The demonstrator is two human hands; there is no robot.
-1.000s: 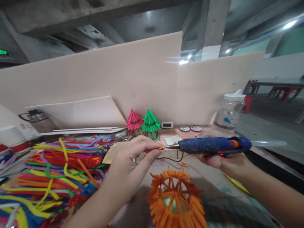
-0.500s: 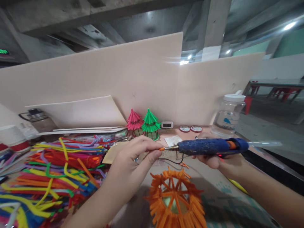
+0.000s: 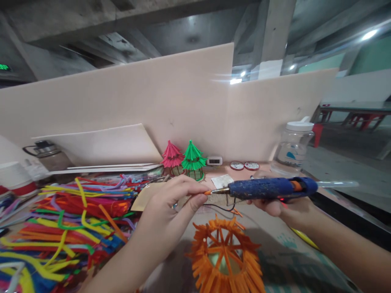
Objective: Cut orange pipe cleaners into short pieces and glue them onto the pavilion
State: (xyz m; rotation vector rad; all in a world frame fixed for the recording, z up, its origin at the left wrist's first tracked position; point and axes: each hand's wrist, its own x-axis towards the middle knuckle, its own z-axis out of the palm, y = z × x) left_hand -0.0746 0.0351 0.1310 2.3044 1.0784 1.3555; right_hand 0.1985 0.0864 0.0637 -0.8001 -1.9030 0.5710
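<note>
A short piece of orange pipe cleaner (image 3: 208, 192) is pinched between the thumb and forefinger of my left hand (image 3: 174, 207). My right hand (image 3: 271, 206) is closed round a blue hot glue gun (image 3: 259, 189), held level with its nozzle pointing left. The metal tip meets or nearly meets the orange piece. A clear glue stick (image 3: 339, 184) juts from the gun's back end. Below both hands sits a round orange pipe-cleaner roof (image 3: 210, 264), with spokes across its open centre and a fringe of short pieces around it.
Loose coloured pipe cleaners (image 3: 70, 232) are heaped at the left. Behind stand a pink roofed model (image 3: 171, 156), a green one (image 3: 193, 158), a small digital display (image 3: 214, 161) and two round tins (image 3: 244, 165). A clear jug (image 3: 293, 144) stands right, a bottle (image 3: 50, 152) left. The gun's black cord (image 3: 224, 209) hangs down.
Hardly anything differs. My hands, the glue gun and the orange piece keep almost the same place; the whole view has shifted very slightly.
</note>
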